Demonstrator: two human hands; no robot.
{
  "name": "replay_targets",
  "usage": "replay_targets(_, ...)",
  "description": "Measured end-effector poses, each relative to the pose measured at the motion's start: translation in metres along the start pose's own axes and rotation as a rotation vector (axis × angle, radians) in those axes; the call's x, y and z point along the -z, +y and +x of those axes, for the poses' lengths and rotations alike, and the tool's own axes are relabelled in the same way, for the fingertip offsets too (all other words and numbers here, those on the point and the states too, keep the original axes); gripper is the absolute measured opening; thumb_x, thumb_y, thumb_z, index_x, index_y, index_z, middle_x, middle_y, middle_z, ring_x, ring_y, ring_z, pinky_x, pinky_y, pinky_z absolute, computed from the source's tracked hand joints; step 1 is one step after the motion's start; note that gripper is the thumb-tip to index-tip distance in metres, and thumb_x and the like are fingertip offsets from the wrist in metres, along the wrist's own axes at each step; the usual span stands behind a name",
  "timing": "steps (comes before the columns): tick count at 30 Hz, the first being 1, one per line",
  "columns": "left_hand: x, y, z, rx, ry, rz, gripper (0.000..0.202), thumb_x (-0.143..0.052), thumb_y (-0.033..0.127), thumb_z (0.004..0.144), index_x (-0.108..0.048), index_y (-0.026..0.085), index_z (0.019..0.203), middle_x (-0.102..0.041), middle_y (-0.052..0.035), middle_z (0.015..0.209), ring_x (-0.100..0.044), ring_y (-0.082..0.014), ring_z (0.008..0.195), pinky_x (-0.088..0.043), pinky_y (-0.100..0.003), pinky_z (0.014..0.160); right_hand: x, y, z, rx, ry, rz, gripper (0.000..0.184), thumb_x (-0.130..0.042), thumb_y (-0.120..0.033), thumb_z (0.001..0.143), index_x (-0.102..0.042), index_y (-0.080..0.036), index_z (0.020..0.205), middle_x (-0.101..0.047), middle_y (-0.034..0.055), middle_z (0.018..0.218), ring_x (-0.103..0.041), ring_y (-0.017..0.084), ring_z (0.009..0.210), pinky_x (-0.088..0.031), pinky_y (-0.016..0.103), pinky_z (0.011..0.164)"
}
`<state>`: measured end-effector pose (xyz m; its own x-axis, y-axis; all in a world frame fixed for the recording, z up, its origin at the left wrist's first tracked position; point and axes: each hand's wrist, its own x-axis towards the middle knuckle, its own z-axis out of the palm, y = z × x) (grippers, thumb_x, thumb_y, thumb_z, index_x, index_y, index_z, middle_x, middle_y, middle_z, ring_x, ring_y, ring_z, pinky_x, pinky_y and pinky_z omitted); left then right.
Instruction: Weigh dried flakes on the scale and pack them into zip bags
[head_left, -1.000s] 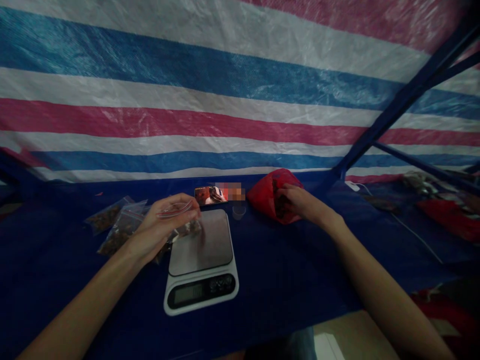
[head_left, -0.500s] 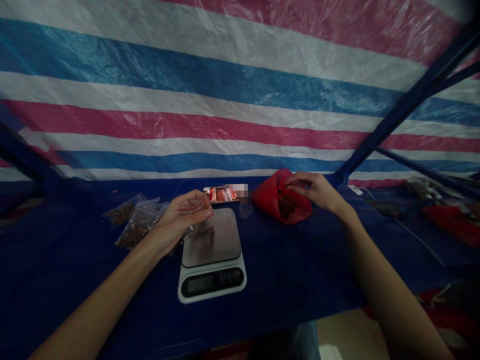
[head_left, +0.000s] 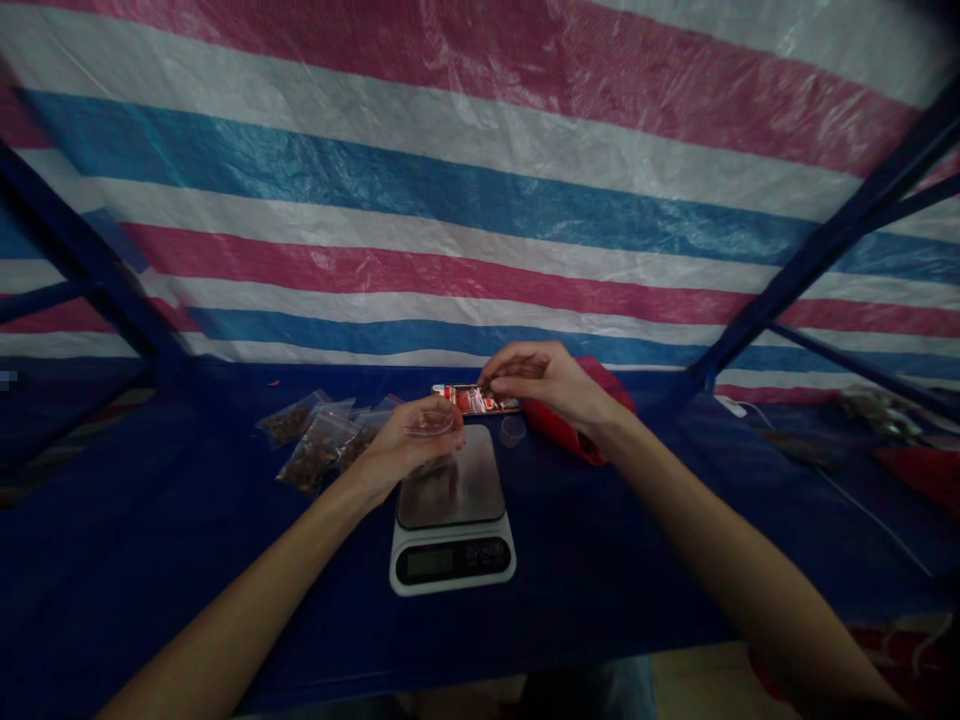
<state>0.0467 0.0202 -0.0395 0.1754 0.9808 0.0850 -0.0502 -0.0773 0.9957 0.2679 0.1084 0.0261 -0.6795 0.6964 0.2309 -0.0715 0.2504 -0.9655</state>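
Note:
My left hand point(head_left: 409, 437) is closed on a small clear zip bag point(head_left: 435, 425), its mouth held apart above the steel plate of a white kitchen scale point(head_left: 451, 490). My right hand point(head_left: 544, 380) is pinched, with small dark brown pieces point(head_left: 486, 383) at the fingertips; their kind is unclear. It hovers over a phone point(head_left: 474, 400) with a bright picture on it, to the right of the zip bag. Partly hidden behind my right wrist is a red bag point(head_left: 609, 385). A small clear plastic cup point(head_left: 513, 432) stands between scale and red bag.
Several clear zip bags point(head_left: 315, 455) with brown pieces lie left of the scale on the blue table surface point(head_left: 600, 570). Blue frame bars point(head_left: 780, 265) slope up at both sides, with a striped plastic sheet point(head_left: 450, 220) behind. A white cable point(head_left: 862, 510) runs along the right.
My right hand has left the mouth of the red bag and moved left towards the zip bag, brown pieces in its fingers. My left hand still holds the zip bag over the scale. The view has shifted slightly.

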Motion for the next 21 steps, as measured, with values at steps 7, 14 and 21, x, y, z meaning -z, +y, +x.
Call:
replay_targets(7,0.0,-0.002,0.003,0.001,0.048,-0.047,0.035,-0.092,0.039,0.068,-0.068,0.016,0.078,-0.066,-0.0001,0.074,-0.061,-0.0133,0.068,-0.045,-0.026,0.066,-0.052,0.006,0.035,0.029,-0.153,0.077,0.019,-0.086,-0.026,0.081,-0.078,-0.017,0.096,-0.077,0.0021,0.086,-0.073,0.013,0.077,-0.058,0.026,0.072)
replay_targets(14,-0.002,0.007,0.0,-0.029,0.04,-0.06,0.034,-0.09,0.039,0.065,-0.067,0.016,0.075,-0.066,-0.0013,0.072,-0.059,-0.014,0.066,-0.045,-0.027,0.063,-0.052,0.005,0.037,0.088,-0.236,-0.084,0.02,-0.085,-0.028,0.083,-0.078,-0.017,0.098,-0.077,0.0034,0.09,-0.073,0.016,0.083,-0.058,0.028,0.075)
replay_targets(21,0.001,0.009,0.001,-0.006,0.062,-0.064,0.034,-0.089,0.031,0.068,-0.071,0.016,0.094,-0.071,-0.0013,0.077,-0.065,-0.0156,0.071,-0.05,-0.028,0.068,-0.051,-0.004,0.036,0.19,-0.26,-0.269,0.019,-0.081,-0.031,0.087,-0.08,-0.017,0.099,-0.078,0.0044,0.094,-0.072,0.017,0.084,-0.058,0.032,0.08)
